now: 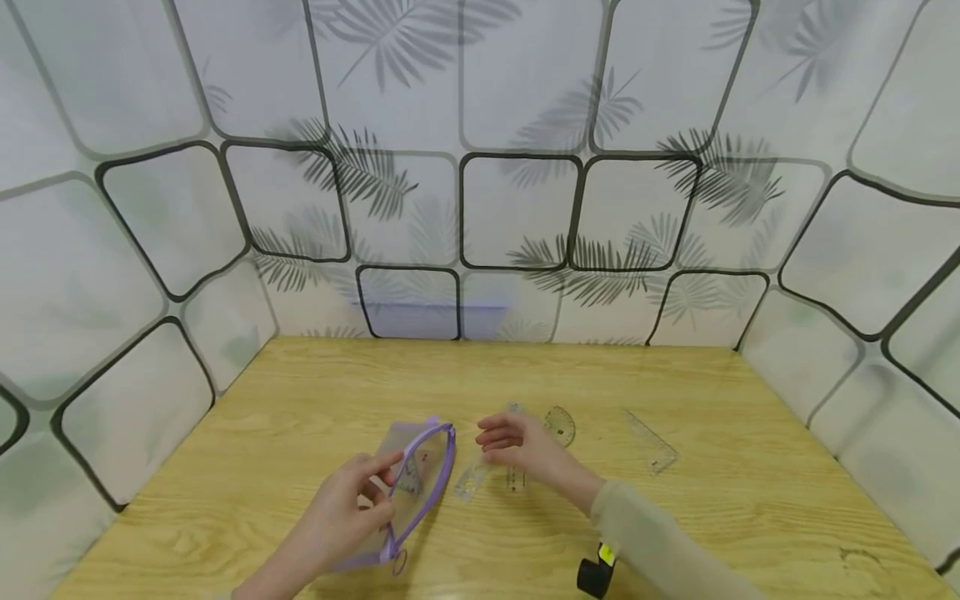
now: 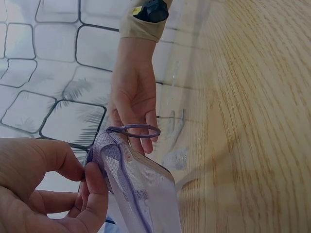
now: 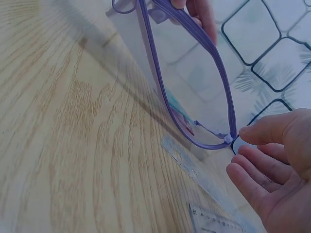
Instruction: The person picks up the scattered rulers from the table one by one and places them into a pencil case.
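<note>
This looks like a small desk corner, enclosed on three sides; whether in a home, school or office cannot be told. Beyond the left grip point(image 1: 341, 504) and right grip point(image 1: 521, 446), and out to either side, stand pale walls point(image 1: 517, 212) printed with rounded squares and grey leaves, rippled like hung cloth. Beneath both grips spreads a wood-grain counter point(image 1: 360, 375). The zip pouch point(image 1: 438, 490) at the left grip and the rulers point(image 1: 470, 481), protractor point(image 1: 559, 426) and set square point(image 1: 660, 454) around the right one are school supplies.
</note>
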`<state>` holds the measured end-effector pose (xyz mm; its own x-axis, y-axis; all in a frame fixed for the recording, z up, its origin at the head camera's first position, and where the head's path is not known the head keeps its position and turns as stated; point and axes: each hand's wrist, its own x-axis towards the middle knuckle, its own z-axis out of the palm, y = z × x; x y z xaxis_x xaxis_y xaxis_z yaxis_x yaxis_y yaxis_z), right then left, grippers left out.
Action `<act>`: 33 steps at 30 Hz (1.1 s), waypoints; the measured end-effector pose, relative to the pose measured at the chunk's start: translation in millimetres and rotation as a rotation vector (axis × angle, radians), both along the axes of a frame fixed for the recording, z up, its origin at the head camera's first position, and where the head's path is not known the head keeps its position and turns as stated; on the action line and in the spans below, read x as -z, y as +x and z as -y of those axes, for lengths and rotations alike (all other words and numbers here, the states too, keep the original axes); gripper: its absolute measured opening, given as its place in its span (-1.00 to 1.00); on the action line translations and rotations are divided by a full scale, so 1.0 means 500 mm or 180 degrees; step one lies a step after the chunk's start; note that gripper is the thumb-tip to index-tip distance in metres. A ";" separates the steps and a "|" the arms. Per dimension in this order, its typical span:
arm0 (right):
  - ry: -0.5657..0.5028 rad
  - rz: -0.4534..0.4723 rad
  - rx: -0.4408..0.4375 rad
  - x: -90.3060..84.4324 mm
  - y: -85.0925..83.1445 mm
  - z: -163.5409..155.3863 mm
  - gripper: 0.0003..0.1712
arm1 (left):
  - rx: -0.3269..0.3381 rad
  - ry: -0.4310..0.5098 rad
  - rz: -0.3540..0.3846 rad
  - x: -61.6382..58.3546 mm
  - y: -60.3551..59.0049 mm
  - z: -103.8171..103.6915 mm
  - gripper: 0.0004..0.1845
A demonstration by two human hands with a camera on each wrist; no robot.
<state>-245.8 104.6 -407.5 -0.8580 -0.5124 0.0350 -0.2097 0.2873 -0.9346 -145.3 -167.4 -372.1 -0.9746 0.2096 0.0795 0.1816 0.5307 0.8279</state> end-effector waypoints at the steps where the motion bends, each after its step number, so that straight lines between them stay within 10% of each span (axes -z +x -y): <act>1: 0.0002 -0.0003 -0.0004 0.000 -0.001 -0.002 -0.46 | 0.0008 0.0006 -0.0006 0.000 0.000 0.001 -0.35; 33: 0.0169 -0.0241 0.0543 -0.009 -0.011 -0.157 -0.40 | -0.0133 0.0096 0.0052 0.010 -0.007 0.013 -0.35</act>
